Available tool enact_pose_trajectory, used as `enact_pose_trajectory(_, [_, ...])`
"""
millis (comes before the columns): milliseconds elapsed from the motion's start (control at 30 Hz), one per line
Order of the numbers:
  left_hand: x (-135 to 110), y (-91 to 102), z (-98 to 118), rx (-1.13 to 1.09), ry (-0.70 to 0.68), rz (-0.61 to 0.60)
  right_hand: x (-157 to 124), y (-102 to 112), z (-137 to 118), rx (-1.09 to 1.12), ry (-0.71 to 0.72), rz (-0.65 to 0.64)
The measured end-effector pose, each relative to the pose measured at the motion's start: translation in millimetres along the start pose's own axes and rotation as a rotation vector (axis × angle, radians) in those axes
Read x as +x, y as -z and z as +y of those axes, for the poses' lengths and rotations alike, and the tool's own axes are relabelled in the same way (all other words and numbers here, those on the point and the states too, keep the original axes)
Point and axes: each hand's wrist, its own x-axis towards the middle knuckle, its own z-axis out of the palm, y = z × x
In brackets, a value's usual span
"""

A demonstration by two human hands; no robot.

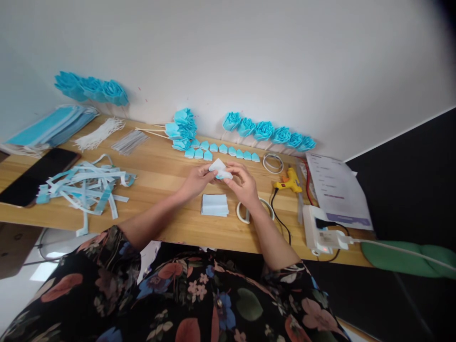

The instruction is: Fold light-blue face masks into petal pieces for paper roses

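In the middle of the head view, my left hand (197, 182) and my right hand (245, 183) both pinch a pale blue and white piece of mask fabric (218, 166). Its upper part is folded to a point, and fingers hide some of its lower edge. Just below my hands lies a small stack of pale blue fabric rectangles (214, 205). Beyond them, small folded blue petals (223, 149) sit in rows on the wooden table (160, 166). A white tape ring (243, 213) lies partly under my right forearm.
Finished blue fabric flowers (264, 130) lean on the wall, with more flowers on sticks (183, 128) lying nearby. Cut strips (89, 185), a phone (35, 175) and face masks (53, 126) are left. A yellow glue gun (290, 181) and a power strip (313, 228) are right.
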Motion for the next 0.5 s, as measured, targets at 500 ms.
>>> enact_pose_trajectory(500, [-2,-2.6,8,-0.084,0.094,-0.012,-1,4,3,-0.032,-0.082,0.106])
